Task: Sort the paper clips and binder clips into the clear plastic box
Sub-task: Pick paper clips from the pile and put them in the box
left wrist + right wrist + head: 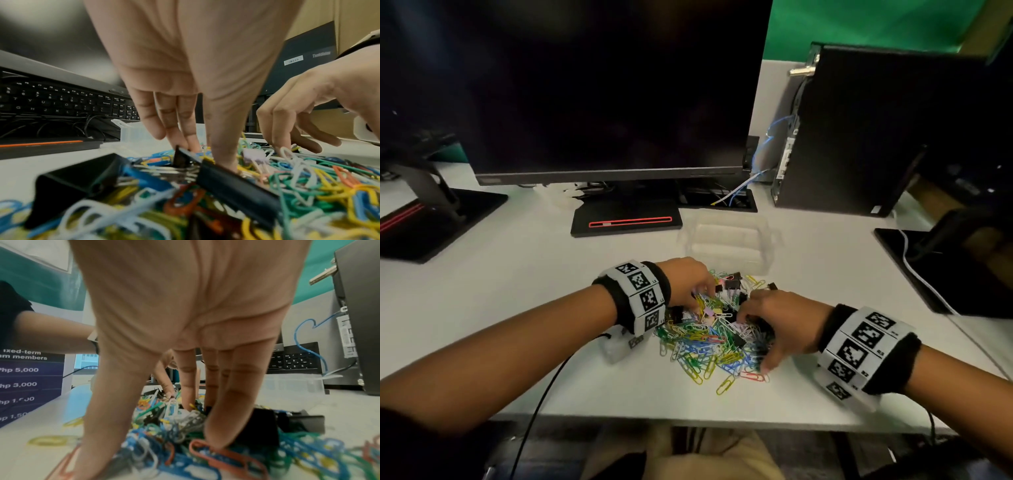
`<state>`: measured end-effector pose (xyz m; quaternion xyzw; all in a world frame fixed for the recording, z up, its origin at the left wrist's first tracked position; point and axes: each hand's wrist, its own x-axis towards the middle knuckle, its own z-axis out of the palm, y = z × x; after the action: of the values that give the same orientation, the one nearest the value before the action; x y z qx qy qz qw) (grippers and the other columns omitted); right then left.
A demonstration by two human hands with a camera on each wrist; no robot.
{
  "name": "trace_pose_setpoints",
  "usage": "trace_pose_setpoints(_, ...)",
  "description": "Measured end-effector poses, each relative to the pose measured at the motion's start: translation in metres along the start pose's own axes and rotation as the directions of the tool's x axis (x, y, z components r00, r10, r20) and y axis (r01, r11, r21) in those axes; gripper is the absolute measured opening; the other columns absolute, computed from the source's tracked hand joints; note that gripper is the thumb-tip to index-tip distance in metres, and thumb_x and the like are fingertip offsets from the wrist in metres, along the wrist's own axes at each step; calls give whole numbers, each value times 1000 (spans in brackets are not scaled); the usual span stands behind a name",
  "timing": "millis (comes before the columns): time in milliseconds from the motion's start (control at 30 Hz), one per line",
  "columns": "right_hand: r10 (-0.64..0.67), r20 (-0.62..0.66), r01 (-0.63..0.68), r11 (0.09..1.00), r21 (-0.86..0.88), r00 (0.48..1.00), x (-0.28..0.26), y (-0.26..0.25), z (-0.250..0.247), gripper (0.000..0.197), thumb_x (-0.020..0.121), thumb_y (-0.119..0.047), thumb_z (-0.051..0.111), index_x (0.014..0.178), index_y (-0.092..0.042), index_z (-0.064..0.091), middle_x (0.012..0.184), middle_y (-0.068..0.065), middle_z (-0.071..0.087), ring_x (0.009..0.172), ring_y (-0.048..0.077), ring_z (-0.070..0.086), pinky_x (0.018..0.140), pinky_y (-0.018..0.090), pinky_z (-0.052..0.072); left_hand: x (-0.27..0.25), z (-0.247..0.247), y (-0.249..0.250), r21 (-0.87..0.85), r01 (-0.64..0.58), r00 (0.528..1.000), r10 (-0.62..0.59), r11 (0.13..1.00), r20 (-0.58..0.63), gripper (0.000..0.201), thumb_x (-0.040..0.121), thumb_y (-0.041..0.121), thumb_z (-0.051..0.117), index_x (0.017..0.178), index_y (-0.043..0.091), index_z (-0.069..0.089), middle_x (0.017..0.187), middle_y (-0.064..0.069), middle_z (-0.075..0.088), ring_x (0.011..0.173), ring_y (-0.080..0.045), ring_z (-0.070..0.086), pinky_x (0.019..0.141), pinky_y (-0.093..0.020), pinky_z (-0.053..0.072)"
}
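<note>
Head view: A person's left hand [690, 275] and right hand [779, 322] reach into a heap of coloured paper clips [709, 342] and black binder clips [732, 284] on a white desk [517, 274]. The clear plastic box [729, 241] stands just beyond the heap, before the dark monitor [585, 85].

Left wrist view: Left fingers [174, 129] point straight down, tips touching the clips beside a black binder clip [236, 183]; whether they pinch one cannot be told. A keyboard [61, 102] lies behind.

Right wrist view: Right fingers [232, 394] spread, extended downward, tips pressing into the heap, thumb [107, 402] on its near edge; a black binder clip [265, 426] lies just beside the fingertips. Nothing visibly gripped.
</note>
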<state>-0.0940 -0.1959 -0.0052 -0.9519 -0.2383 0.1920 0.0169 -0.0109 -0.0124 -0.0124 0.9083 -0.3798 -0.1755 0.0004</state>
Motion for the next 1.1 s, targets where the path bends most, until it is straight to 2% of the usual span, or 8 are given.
trace_pose_setpoints(167, 22, -45, -20, 999, 40, 999, 4, 2, 3, 57, 62, -38, 82, 110, -19, 57, 112, 2, 54, 100, 20, 52, 80, 27, 42, -1, 2, 5, -8, 34, 999, -34, 999, -19, 34, 87, 23, 64, 119, 14, 61, 112, -8, 63, 101, -25, 58, 78, -25, 38)
trace_pose_setpoints(433, -16, -63, 18, 999, 37, 998, 14, 9, -3, 27, 71, -15, 71, 98, -17, 69, 101, 0, 64, 91, 17, 57, 73, 21, 39, 1, 4, 6, -19, 39, 996, -40, 999, -75, 27, 90, 20, 58, 114, 8, 62, 116, -10, 64, 105, -25, 58, 85, -28, 41)
trace_pose_setpoints(533, -27, -67, 31, 998, 58, 997, 18, 12, -12, 18, 74, -13, 67, 90, -17, 71, 84, -6, 63, 74, 8, 55, 69, 19, 41, 2, 4, 2, -38, 53, 996, -55, 998, -68, 26, 91, 21, 57, 113, 7, 62, 115, -10, 64, 104, -25, 58, 85, -29, 42)
trace_pose_setpoints(700, -55, -128, 68, 993, 92, 990, 21, 15, -34, 14, 75, -16, 71, 89, -17, 73, 81, -6, 68, 58, -9, 48, 56, 0, 34, -3, 0, -5, -154, 76, 986, -97, 985, -138, 28, 92, 22, 55, 114, 7, 62, 116, -9, 64, 106, -24, 58, 81, -23, 37)
trace_pose_setpoints(833, -14, -253, 53, 988, 148, 967, 26, 20, -52, 9, 74, -15, 74, 83, -18, 74, 71, -10, 65, 56, -9, 55, 56, 1, 38, -8, -3, -8, -194, 71, 968, -114, 978, -224, 27, 92, 24, 55, 112, 8, 63, 114, -8, 65, 102, -22, 59, 77, -20, 35)
trace_pose_setpoints(967, 71, -371, 10, 977, 211, 926, 38, 30, -69, 7, 75, -12, 74, 81, -15, 72, 62, -18, 59, 61, 6, 60, 67, 20, 50, -7, -11, -9, -127, 65, 948, -101, 990, -301, 24, 93, 23, 53, 111, 10, 63, 114, -8, 64, 104, -23, 57, 86, -27, 41)
trace_pose_setpoints(1033, 107, -420, -22, 979, 203, 901, 47, 36, -76, 7, 76, -11, 73, 81, -16, 71, 60, -19, 57, 58, 0, 56, 64, 17, 47, -3, -18, -9, -88, 67, 939, -93, 994, -331, 24, 94, 23, 51, 111, 10, 63, 114, -8, 63, 106, -24, 56, 90, -32, 42)
trace_pose_setpoints(1100, 139, -439, -49, 976, 211, 888, 57, 44, -81, 10, 76, -11, 72, 79, -20, 69, 68, -10, 64, 57, -3, 54, 66, 20, 49, 1, -25, -10, -96, 71, 923, -102, 993, -371, 24, 94, 23, 51, 110, 10, 63, 113, -8, 63, 105, -24, 57, 90, -33, 43)
